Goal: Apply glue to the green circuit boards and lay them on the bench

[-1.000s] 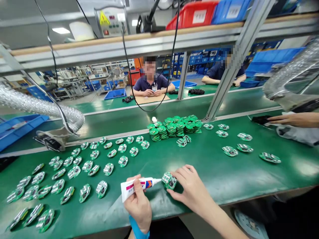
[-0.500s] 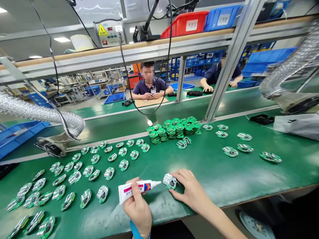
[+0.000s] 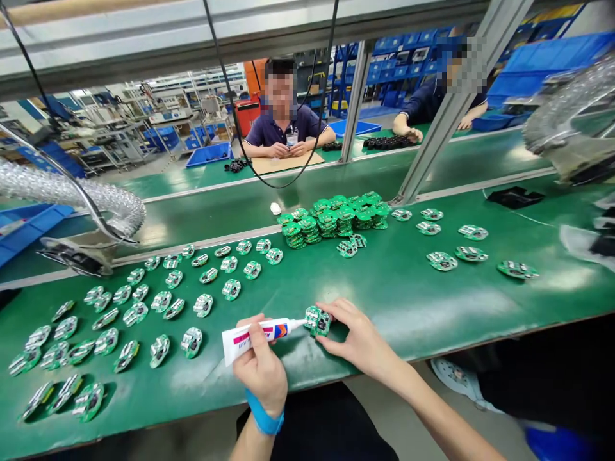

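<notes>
Head view: left hand (image 3: 259, 374) firmly grips an adhesive tube (image 3: 254, 339), nozzle at the edge of a green circuit board (image 3: 317, 321); right hand (image 3: 360, 336), fingers partly spread, holds that board down on the green workbench mat (image 3: 408, 320).

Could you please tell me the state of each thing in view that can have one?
Left hand: gripping the tube
Glue tube: nozzle tip at the board's edge
Circuit board: held against the bench
Right hand: fingers on the board
Stacked boards: piled in columns
Loose boards: laid out singly
</notes>
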The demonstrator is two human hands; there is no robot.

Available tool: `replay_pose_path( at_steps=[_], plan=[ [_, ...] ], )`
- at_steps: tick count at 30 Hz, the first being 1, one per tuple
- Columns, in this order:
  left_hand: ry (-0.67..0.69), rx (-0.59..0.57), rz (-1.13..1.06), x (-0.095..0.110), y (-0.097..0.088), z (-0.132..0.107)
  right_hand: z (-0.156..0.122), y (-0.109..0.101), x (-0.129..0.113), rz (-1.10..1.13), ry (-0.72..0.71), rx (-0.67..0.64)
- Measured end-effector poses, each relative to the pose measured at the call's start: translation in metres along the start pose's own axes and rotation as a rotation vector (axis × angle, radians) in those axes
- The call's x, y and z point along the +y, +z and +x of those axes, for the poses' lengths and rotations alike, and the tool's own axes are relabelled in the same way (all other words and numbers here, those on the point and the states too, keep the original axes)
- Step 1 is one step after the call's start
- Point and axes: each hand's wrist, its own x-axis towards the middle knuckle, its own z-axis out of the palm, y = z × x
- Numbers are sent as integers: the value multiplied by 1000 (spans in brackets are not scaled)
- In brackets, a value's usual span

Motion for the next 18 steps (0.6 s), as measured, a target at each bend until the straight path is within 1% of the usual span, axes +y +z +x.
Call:
replay_pose_path(
  at_steps=[4, 10, 13, 18],
  plan=[
    [43, -17, 11, -1, 0, -2, 1, 3, -10, 92, 63, -22],
    [71, -26, -34, -2, 0, -3, 3, 9, -20, 182, 106, -36],
    [75, -32, -27, -2, 0, -3, 4, 11, -25, 215, 116, -51],
    [110, -41, 45, 2, 1, -4, 4, 11, -30, 249, 106, -47]
  ],
)
